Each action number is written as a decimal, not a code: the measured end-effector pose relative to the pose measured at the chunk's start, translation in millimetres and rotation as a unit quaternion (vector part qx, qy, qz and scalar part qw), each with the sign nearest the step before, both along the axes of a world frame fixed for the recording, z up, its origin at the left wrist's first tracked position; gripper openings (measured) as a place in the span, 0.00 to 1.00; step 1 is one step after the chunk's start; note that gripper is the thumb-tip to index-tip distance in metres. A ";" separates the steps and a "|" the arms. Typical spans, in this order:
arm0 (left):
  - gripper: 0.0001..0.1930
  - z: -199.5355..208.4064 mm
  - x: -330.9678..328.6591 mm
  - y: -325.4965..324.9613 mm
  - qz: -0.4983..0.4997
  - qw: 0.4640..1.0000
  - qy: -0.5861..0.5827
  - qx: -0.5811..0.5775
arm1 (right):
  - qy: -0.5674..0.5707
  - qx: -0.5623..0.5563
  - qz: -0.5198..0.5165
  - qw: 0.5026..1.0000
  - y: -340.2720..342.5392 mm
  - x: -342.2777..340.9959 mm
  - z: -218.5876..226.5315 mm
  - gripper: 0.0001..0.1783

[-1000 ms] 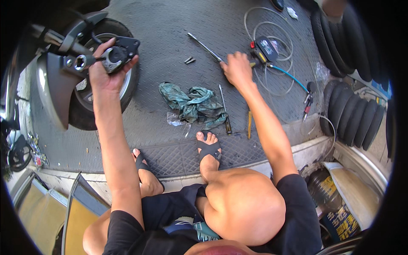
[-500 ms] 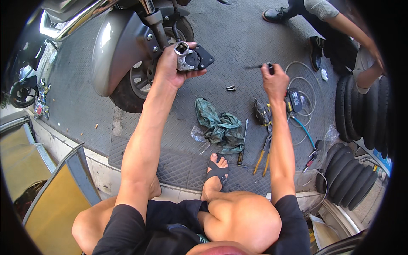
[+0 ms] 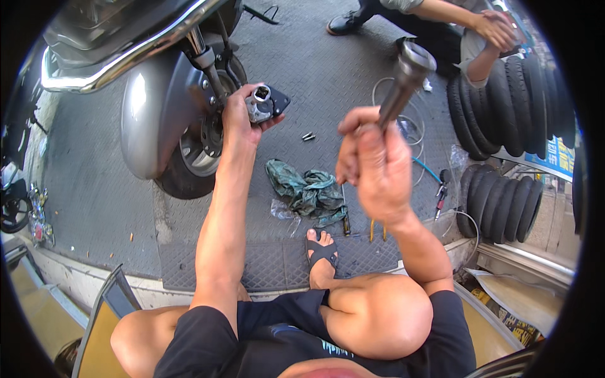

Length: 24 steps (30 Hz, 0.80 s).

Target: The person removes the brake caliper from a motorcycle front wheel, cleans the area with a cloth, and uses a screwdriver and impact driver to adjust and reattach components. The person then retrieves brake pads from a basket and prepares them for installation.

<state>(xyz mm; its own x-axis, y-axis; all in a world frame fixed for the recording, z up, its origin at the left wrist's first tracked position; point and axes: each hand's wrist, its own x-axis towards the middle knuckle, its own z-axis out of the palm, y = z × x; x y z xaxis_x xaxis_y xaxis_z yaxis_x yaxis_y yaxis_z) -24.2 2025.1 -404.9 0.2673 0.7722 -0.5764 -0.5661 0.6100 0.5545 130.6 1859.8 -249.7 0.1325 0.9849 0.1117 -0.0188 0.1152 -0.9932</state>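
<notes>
My left hand (image 3: 238,120) is closed around a metal brake caliper (image 3: 256,107) with a black plate on its right side. It is held beside the front wheel (image 3: 192,167) of a scooter, near the fork. My right hand (image 3: 381,167), raised close to the camera, grips a metal-shafted tool (image 3: 398,88) with a thick round head at its upper end. Two small bolts (image 3: 308,136) lie on the floor between the hands. Below them is a crumpled green rag (image 3: 305,189). My right hand and forearm hide part of the floor and the tools there.
A screwdriver (image 3: 346,222) and yellow handles (image 3: 378,230) lie near my sandalled foot (image 3: 322,252). A blue hose (image 3: 426,170) leads to a red-handled air tool (image 3: 440,196). Tyres (image 3: 504,201) stand at right. A co-worker's hands (image 3: 496,30) show at upper right.
My right hand has come up and nearer the camera, the tool now pointing upward. The view has shifted; my left hand still holds the caliper. The co-worker's hands have come together.
</notes>
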 end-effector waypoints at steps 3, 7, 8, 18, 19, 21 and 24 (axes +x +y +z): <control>0.11 -0.9 -3.1 -0.9 -0.003 0.999 -0.040 0.011 | -0.356 -0.019 0.006 0.934 6.2 -13.7 6.2 0.16; 0.11 10.3 -10.8 -0.6 0.010 0.999 -0.040 0.024 | -0.334 0.050 -0.058 0.939 -4.1 -32.6 51.5 0.12; 0.11 12.6 -9.4 4.3 0.010 0.999 -0.040 0.025 | -0.305 0.115 -0.088 0.941 -8.9 -35.9 56.1 0.13; 0.11 10.6 -11.8 -1.9 -0.029 0.999 0.014 0.024 | -0.349 -0.011 -0.083 0.934 13.5 -48.6 27.3 0.17; 0.11 16.8 -11.1 -3.1 -0.027 1.000 -0.004 0.015 | -0.271 0.024 -0.099 0.957 12.4 -51.1 47.0 0.18; 0.11 12.8 -12.5 -3.7 -0.025 1.000 0.008 0.010 | -0.161 0.176 -0.122 0.964 4.9 -60.7 58.5 0.21; 0.11 11.9 -4.9 1.4 -0.035 0.999 -0.013 0.006 | -0.151 0.299 -0.093 0.938 8.9 -42.1 -8.9 0.18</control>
